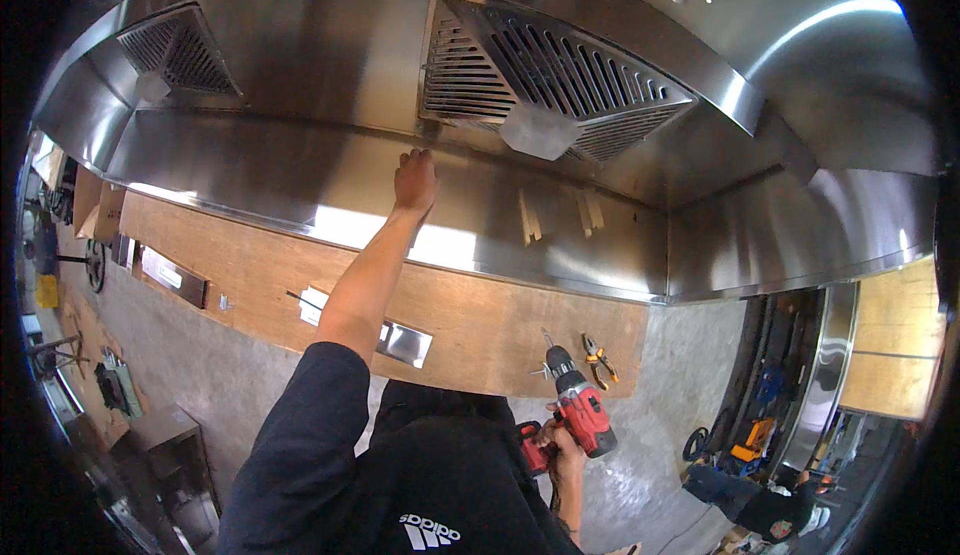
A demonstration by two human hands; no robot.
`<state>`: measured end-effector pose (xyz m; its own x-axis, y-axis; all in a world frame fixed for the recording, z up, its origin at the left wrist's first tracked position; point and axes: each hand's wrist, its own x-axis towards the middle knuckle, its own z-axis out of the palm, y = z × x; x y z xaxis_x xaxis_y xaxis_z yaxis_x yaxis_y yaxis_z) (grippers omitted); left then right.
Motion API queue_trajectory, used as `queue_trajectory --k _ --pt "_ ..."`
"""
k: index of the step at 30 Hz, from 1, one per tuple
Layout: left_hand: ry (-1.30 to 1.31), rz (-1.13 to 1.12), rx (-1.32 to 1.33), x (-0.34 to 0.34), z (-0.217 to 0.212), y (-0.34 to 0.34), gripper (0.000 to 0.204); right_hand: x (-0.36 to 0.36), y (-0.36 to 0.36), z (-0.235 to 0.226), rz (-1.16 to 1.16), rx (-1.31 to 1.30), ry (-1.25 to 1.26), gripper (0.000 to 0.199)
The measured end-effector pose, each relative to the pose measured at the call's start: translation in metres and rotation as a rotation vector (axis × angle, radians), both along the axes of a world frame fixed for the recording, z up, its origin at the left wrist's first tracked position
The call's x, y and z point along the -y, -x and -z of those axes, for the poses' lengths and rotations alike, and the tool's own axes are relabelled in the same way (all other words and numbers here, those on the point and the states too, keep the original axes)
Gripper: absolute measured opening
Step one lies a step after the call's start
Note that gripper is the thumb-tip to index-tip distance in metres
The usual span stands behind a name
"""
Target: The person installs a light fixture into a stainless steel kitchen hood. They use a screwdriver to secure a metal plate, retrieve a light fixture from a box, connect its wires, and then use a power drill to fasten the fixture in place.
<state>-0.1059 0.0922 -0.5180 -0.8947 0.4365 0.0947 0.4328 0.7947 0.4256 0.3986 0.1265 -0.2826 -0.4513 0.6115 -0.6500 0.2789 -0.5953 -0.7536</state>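
Overhead spans a stainless steel hood (300, 55), with a large slotted vent grille (560, 60) set into it. My left hand (416, 183) is raised to the hood's inner ledge, just below the grille's lower left corner. Its fingers are curled at the metal, and what they pinch, if anything, is hidden. Low beside my body, my right hand (563, 445) grips a red and black cordless drill (582, 407) by the handle. A long bit in its chuck points up and away from me, over the wooden board's edge.
A long wooden board (270, 230) lies below the hood, bearing pliers (598, 360) with yellow-black handles and a shiny metal strip (405, 343). Another smaller grille (178, 55) sits at the left. At lower right another person (745, 500) is near an orange tool (755, 440).
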Motion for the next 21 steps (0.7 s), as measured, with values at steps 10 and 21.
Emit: queue_trajectory --k 10,21 --pt "-1.127 -0.158 1.042 0.073 -0.072 -0.079 0.018 0.026 -0.004 -0.010 -0.157 -0.071 -0.036 0.049" --pt "-1.813 -0.110 1.316 0.132 -0.211 -0.328 0.022 0.034 -0.077 -0.053 -0.500 -0.209 -0.272 0.008"
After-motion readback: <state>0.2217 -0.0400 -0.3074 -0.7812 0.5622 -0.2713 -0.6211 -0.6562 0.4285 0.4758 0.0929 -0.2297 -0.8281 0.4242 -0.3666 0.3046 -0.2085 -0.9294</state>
